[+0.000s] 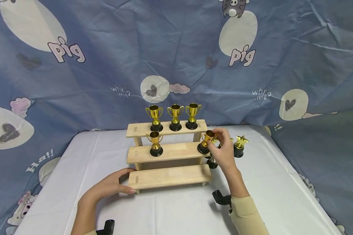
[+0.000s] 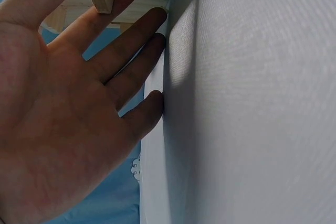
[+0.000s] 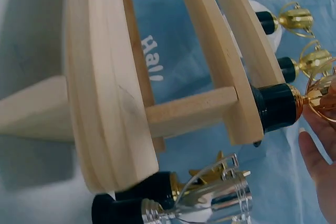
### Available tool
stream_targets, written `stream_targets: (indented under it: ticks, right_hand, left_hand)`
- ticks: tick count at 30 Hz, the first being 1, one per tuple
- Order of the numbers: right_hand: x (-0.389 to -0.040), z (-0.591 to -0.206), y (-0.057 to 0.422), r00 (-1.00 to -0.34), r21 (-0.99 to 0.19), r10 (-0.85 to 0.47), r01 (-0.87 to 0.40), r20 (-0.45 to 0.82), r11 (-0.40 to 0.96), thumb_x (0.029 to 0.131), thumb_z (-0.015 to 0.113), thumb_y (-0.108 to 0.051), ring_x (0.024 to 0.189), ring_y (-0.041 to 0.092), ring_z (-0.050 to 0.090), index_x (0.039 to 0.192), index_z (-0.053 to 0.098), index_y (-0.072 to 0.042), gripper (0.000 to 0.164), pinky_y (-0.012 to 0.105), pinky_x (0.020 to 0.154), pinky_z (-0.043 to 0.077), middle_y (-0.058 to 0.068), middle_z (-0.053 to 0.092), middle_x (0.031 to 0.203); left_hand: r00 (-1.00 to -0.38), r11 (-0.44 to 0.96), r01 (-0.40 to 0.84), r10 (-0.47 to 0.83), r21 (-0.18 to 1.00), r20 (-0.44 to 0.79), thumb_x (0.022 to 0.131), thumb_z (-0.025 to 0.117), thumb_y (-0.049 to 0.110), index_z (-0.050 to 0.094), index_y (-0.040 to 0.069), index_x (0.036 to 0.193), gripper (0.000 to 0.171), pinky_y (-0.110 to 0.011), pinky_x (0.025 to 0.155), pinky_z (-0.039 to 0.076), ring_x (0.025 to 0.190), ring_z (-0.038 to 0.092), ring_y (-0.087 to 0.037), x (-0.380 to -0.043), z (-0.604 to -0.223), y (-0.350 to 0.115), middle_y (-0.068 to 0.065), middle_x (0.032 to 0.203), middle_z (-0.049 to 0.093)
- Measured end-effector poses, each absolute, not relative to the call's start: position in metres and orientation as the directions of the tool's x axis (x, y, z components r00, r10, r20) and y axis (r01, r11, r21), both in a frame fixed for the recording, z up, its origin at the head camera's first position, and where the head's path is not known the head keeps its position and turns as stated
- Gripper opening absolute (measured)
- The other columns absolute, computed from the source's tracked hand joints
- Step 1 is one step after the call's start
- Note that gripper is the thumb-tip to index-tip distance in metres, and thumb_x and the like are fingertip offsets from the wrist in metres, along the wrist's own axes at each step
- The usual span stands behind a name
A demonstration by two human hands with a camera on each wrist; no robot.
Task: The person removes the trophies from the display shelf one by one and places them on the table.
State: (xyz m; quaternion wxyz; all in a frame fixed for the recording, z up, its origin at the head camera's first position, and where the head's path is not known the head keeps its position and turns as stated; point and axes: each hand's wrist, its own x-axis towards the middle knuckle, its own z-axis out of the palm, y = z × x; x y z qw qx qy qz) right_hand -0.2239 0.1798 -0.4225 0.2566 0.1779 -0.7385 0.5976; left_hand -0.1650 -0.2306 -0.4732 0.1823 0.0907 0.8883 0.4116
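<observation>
A three-tier wooden display stand [image 1: 170, 176] is between my hands. My left hand [image 1: 109, 186] rests at the left end of its lowest step, thumb in front and fingers behind; the left wrist view shows these fingers [image 2: 126, 51] spread and fairly straight. At the right end of the middle step, my right hand [image 1: 225, 153] pinches a small gold trophy cup [image 1: 206, 142] by its upper part. The trophy's black base [image 3: 278, 107] is right at that step's end. Another gold trophy [image 1: 155, 143] stands upright on the middle step, toward the left.
Three gold trophies stand on the top step, one being the left trophy [image 1: 155, 117]. Right of the stand are a silver trophy [image 3: 212, 200], partly hidden by my right hand in the head view, and a gold star trophy [image 1: 239, 146]. A patterned blue cloth [image 1: 176, 65] hangs behind.
</observation>
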Motion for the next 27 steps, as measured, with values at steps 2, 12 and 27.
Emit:
stream_targets:
  ticks: [2,12,27]
  right_hand:
    - [-0.225,-0.422,0.182,-0.798,-0.784,0.049,-0.576,0.601,0.232,0.083,0.059,0.014,0.102,0.005,0.059,0.119,0.051,0.005,0.038,0.018,0.095,0.045,0.013,0.059,0.111]
    - [-0.225,-0.419,0.190,-0.808,-0.795,0.084,-0.546,0.583,0.266,0.081,0.062,0.013,0.102,0.002,0.058,0.119,0.053,0.005,0.039,0.019,0.094,0.044,0.015,0.058,0.114]
    - [-0.226,-0.419,0.200,-0.819,-0.814,0.092,-0.538,0.566,0.221,0.083,0.059,0.016,0.103,0.006,0.061,0.117,0.052,0.006,0.037,0.019,0.095,0.045,0.009,0.058,0.110]
  left_hand:
    - [-0.918,0.644,0.011,0.310,0.765,-0.248,0.071,0.086,0.036,0.055,0.013,0.139,0.078,-0.066,0.111,0.031,0.144,0.036,-0.044,-0.165,-0.473,-0.230,-0.017,0.150,0.048]
    - [-0.918,0.648,0.008,0.307,0.761,-0.252,0.072,0.086,0.036,0.054,0.013,0.140,0.079,-0.066,0.111,0.032,0.144,0.035,-0.044,-0.164,-0.471,-0.229,-0.017,0.150,0.048]
    - [-0.919,0.654,0.008,0.303,0.756,-0.253,0.071,0.086,0.037,0.055,0.015,0.140,0.079,-0.066,0.110,0.033,0.144,0.036,-0.043,-0.165,-0.474,-0.231,-0.016,0.150,0.048]
